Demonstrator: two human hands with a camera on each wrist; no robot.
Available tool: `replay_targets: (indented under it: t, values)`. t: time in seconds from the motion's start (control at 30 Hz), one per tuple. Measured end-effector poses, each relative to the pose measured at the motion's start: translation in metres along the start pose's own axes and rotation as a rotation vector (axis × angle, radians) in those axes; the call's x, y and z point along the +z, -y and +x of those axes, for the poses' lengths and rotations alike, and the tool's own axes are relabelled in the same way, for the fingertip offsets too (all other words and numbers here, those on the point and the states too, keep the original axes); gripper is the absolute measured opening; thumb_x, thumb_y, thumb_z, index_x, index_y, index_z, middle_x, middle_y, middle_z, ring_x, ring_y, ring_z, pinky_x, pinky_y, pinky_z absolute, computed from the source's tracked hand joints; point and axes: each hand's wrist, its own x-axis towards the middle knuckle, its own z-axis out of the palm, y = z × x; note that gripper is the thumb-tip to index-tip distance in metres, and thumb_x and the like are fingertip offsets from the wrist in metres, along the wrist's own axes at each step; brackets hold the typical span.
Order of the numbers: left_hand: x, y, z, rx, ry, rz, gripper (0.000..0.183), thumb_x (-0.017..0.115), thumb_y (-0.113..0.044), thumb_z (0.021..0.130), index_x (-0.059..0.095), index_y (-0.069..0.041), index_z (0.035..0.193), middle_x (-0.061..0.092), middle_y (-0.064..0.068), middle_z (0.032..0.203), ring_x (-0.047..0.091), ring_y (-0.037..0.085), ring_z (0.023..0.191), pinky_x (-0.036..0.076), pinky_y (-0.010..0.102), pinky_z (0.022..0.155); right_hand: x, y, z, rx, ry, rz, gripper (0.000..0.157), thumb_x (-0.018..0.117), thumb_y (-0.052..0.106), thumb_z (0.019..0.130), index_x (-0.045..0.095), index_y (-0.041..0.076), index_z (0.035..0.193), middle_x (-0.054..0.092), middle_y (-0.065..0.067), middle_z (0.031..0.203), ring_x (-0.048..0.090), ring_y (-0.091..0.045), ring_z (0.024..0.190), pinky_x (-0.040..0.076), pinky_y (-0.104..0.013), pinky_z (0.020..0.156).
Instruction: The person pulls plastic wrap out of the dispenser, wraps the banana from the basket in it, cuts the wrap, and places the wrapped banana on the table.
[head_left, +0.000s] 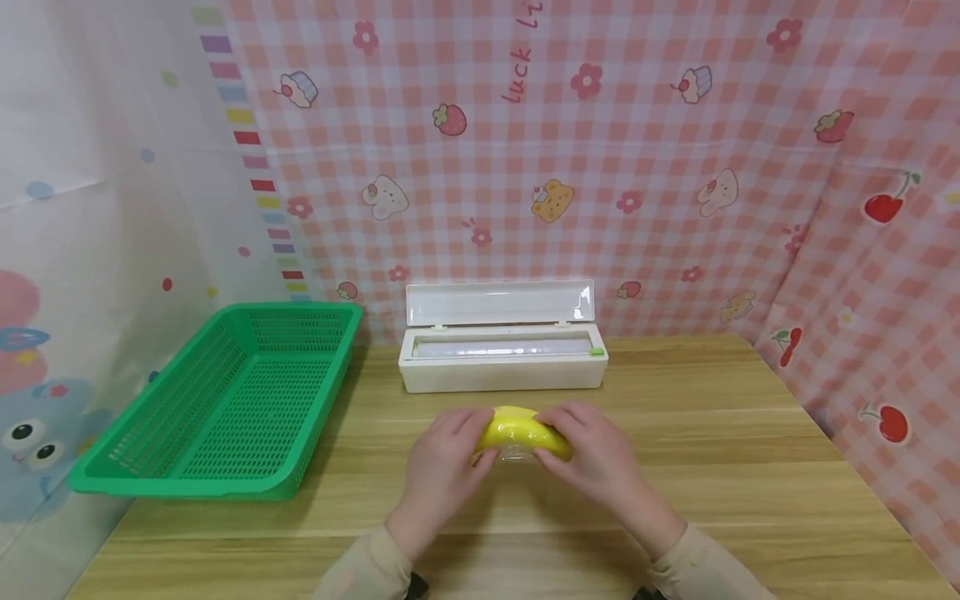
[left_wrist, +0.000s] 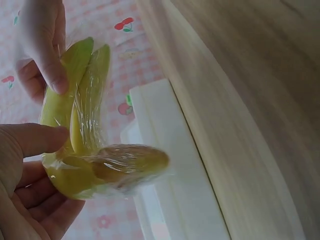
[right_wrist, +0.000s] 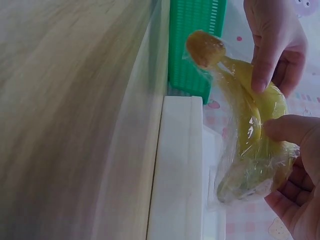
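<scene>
A bunch of bananas (head_left: 517,429) wrapped in clear cling film (left_wrist: 92,107) is held up over the table. My left hand (head_left: 446,467) grips its left end, the thumb on the near side. At the other end my right hand (head_left: 600,458) holds it the same way. Wrinkled film covers the banana tips and the brownish stem end (right_wrist: 206,49) in the wrist views. Behind the hands stands a white cling film dispenser (head_left: 502,379), its transparent lid (head_left: 498,302) raised and a film roll (head_left: 502,347) inside.
A green perforated plastic basket (head_left: 292,492) stands at the left of the wooden table (head_left: 720,450). Pink checked cloth (head_left: 495,167) hangs behind the table and along the right side. A pale printed cloth (head_left: 97,167) hangs on the left.
</scene>
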Motion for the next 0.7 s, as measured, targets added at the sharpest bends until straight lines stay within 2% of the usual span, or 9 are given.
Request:
replay_targets:
  t: [0.27,0.7]
  values:
    - [0.001,-0.002,0.004,0.032,-0.015,0.028,0.041,0.090,-0.008,0.066,0.070,-0.003,0.101,0.068,0.008,0.095,0.065,0.024,0.087,0.058,0.034,0.075,-0.001,0.004,0.006,-0.079,-0.025,-0.053,0.042,0.091,0.017,0.065,0.071,0.007,0.100,0.068,-0.005,0.097,0.062,-0.021,0.087,0.057,-0.033,0.071]
    - [0.005,-0.006,0.012,0.095,-0.003,0.107,0.035,0.087,-0.008,0.068,0.071,-0.002,0.099,0.067,0.008,0.092,0.065,0.023,0.082,0.059,0.031,0.067,-0.001,0.009,0.012,-0.106,-0.016,-0.080,0.038,0.090,0.016,0.067,0.072,0.007,0.098,0.068,-0.005,0.097,0.063,-0.022,0.088,0.058,-0.034,0.071]
